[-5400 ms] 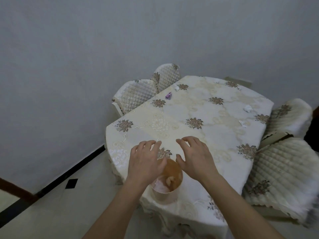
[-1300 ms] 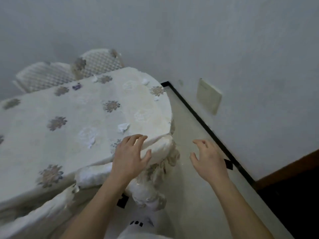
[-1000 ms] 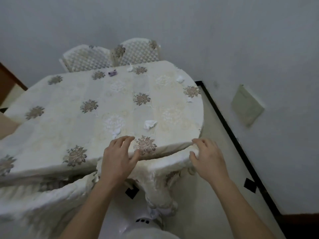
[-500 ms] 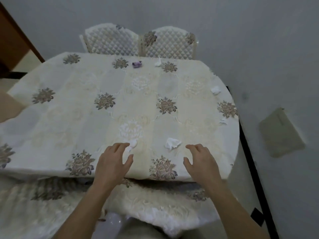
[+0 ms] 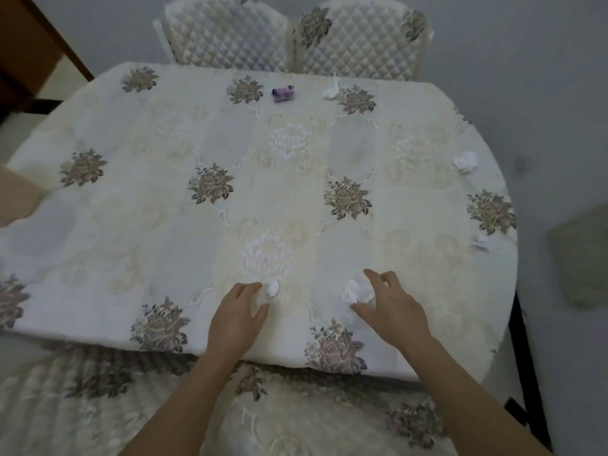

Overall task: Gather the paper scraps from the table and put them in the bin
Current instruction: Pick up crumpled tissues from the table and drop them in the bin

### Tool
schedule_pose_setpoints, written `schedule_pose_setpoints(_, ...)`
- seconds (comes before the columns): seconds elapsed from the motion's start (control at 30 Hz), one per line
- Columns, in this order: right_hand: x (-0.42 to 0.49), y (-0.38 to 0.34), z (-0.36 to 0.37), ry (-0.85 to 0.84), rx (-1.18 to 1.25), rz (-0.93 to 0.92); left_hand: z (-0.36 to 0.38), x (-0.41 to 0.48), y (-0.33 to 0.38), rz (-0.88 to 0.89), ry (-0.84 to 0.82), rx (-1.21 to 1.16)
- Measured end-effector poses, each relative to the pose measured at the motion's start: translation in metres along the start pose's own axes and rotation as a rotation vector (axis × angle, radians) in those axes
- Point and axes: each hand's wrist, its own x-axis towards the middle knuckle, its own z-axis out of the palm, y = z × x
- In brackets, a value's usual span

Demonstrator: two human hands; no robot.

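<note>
Crumpled white paper scraps lie on the oval table [image 5: 427, 340] with its floral cloth. My left hand [image 5: 237, 319] rests near the front edge, its fingertips touching a small scrap [image 5: 272, 287]. My right hand [image 5: 393, 304] curls its index finger and thumb round a bigger scrap [image 5: 357, 292], which still lies on the cloth. More scraps sit at the far edge [image 5: 330, 90], at the right [image 5: 465, 161] and by the right rim [image 5: 481, 242]. A small purple scrap [image 5: 283, 93] lies at the far side. A blurred tan shape [image 5: 16, 199] at the left edge may be the bin.
Two quilted chairs [image 5: 227, 31] [image 5: 358, 34] stand side by side behind the table. A cushioned chair seat [image 5: 296, 422] is right below me at the front edge. The wall closes in on the right, with a pale plate [image 5: 579, 258] on it.
I have walked round from the bin end to the table's long side. Both hands moved forward over the cloth and reached the two nearest scraps.
</note>
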Motion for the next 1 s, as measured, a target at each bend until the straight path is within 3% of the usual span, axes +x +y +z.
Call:
schedule_pose_setpoints(0.2,0.014,-0.003,0.017,-0.016,-0.063,-0.01,0.011,0.023,0.004,-0.032,-0.049,0.015)
schedule_pose_setpoints(0.37,0.018,-0.002,0.029,0.019,-0.055,-0.044,0.018,0.028,0.002,0.046,-0.064,0.06)
schedule_pose_setpoints(0.77,-0.003,0.017,0.052,0.258,-0.058,-0.127,0.023,0.025,0.004,0.092,0.055,0.035)
schedule_pose_setpoints(1.0,-0.009,0.01,0.03,0.217,0.355,0.145,0.011,0.015,0.037,-0.087,0.073,-0.254)
